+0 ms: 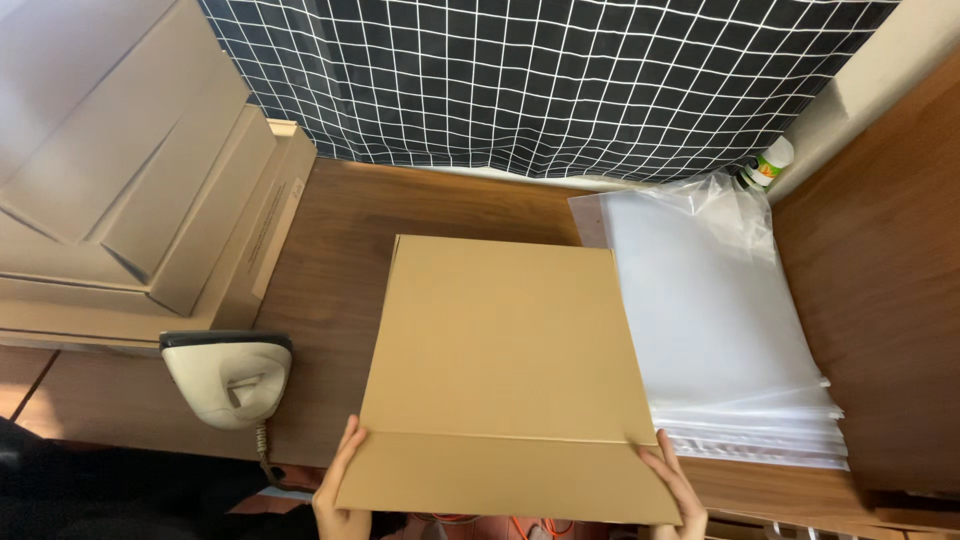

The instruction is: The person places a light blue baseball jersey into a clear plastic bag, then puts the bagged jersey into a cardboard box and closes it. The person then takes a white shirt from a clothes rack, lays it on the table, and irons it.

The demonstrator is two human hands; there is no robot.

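- Cardboard sheet (505, 370), flat and tan with a fold line across its near part, lies on the wooden table (340, 250); its near flap overhangs the table's front edge toward the person.
- At the cardboard's near left corner, the left hand (338, 490) pinches the edge, fingers laid along the side of the flap and closed on it.
- At the near right corner, the right hand (675, 490) grips likewise, fingers spread up the flap's right edge and closed on the board.
- Both hands sit at the bottom of the view, partly cut off by the frame.
- Just right of the cardboard, a stack of clear plastic bags (720, 330) lies flat; the cardboard's right edge touches or slightly overlaps the stack's left edge, leaving no gap there.
- Left of the cardboard, a strip of bare table runs to the far edge.
- Beyond that strip, near the cardboard's near left corner, a cream tape dispenser (228, 378) sits at the table's front edge.
- Further left, a pile of flattened cardboard boxes (130, 200) leans up.
- Past the cardboard's far edge, bare wood runs to a black cloth with a white grid (540, 80).
- A small white bottle with a green cap (768, 165) stands beyond the bags' far corner.
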